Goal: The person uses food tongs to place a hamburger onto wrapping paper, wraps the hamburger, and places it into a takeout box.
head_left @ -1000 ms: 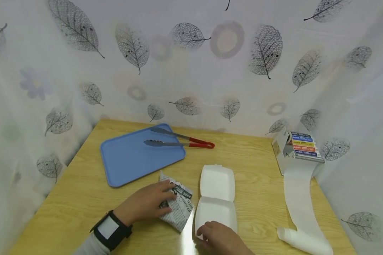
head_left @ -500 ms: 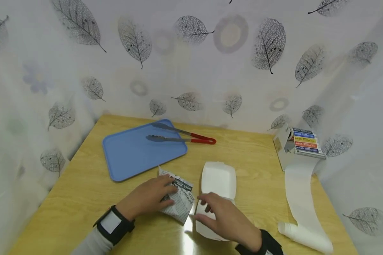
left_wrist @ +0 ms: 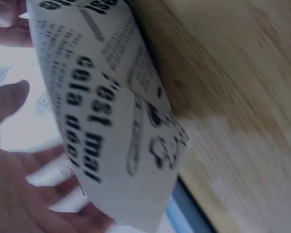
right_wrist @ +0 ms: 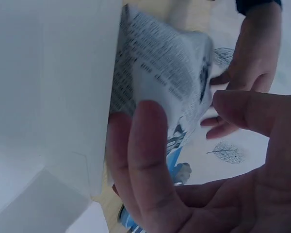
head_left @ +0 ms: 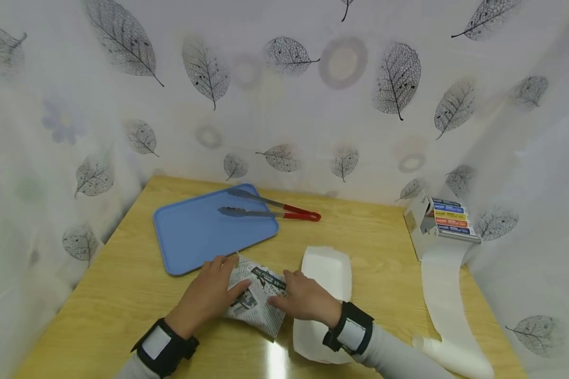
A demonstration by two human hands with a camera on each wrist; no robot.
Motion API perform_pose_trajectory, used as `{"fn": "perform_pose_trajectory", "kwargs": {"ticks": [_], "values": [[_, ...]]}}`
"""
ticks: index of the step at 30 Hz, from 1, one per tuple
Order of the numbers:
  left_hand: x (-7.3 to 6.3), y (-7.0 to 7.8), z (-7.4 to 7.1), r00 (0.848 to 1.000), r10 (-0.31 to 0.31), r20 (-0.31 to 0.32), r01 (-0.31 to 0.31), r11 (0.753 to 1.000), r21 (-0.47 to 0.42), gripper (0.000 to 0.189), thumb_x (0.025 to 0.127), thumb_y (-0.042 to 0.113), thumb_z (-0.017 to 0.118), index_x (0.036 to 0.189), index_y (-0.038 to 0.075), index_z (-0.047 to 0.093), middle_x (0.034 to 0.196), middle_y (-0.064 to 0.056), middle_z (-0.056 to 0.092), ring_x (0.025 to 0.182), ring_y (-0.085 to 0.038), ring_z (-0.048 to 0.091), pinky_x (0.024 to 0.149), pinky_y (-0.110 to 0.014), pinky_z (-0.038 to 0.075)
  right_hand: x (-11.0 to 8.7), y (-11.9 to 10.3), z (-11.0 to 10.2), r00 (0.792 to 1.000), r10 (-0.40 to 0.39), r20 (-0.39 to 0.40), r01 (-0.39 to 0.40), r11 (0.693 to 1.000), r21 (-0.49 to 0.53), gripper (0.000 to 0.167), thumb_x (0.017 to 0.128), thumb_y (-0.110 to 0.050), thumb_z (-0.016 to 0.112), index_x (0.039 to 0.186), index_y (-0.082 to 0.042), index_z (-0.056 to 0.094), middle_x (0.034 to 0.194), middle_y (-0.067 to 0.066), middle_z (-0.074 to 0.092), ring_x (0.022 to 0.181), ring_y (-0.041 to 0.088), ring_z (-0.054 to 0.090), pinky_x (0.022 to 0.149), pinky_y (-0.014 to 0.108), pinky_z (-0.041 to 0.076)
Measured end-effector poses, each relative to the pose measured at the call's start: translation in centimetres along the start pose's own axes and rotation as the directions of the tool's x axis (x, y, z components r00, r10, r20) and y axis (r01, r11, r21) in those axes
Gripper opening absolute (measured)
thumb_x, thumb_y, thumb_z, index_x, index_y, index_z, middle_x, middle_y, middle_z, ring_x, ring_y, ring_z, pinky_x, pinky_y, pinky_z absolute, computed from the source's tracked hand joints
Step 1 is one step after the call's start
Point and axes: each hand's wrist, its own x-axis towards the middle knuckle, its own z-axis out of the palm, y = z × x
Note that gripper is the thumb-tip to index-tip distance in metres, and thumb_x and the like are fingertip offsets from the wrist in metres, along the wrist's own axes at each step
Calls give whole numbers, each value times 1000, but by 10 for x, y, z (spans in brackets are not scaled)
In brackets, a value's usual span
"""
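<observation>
Fingers of the left hand (head_left: 209,293) are spread; those of the right hand (head_left: 310,298) are also apart. Between the hands is a newsprint packet (head_left: 258,310), over the desk (head_left: 379,247); any lift is unclear. The right hand has shifted to it from the open white box (head_left: 329,271) alongside, suggesting two-handed handling. Beyond: blue tray (head_left: 194,239), red-handled tongs (head_left: 301,213).

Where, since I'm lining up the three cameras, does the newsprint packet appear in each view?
Head: the packet is below centre, slightly left.
Left wrist: the packet is left of centre, top edge to bottom edge.
Right wrist: the packet is upper middle.
Shared landmark: the left hand, lower left-centre, lower left and upper right respectively.
</observation>
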Motion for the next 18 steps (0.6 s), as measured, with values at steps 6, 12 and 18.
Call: {"fn": "perform_pose_trajectory", "kwargs": {"ticks": [6,12,18], "values": [[1,-10,-1,962,-177,207,212,964,-162,86,97,57,60,152,-6,37,147,-30,47,131,-48,50,104,-61,43,11,0,0,998,15,61,-19,998,66,65,97,-41,65,133,11,52,105,19,70,94,28,70,79,39,56],[2,-16,-4,946,-183,267,230,961,-156,85,95,57,62,142,-11,47,139,-31,55,126,-47,55,101,-59,46,20,0,-1,989,59,135,-79,985,150,48,97,-38,66,120,3,58,74,3,65,64,17,65,63,30,49],[1,-14,-8,945,-175,276,218,967,-132,76,97,53,62,134,-13,55,128,-30,60,118,-46,59,97,-59,48,23,-1,0,993,60,106,-72,991,116,56,95,-37,68,131,3,55,98,6,62,87,17,58,74,35,51]]}}
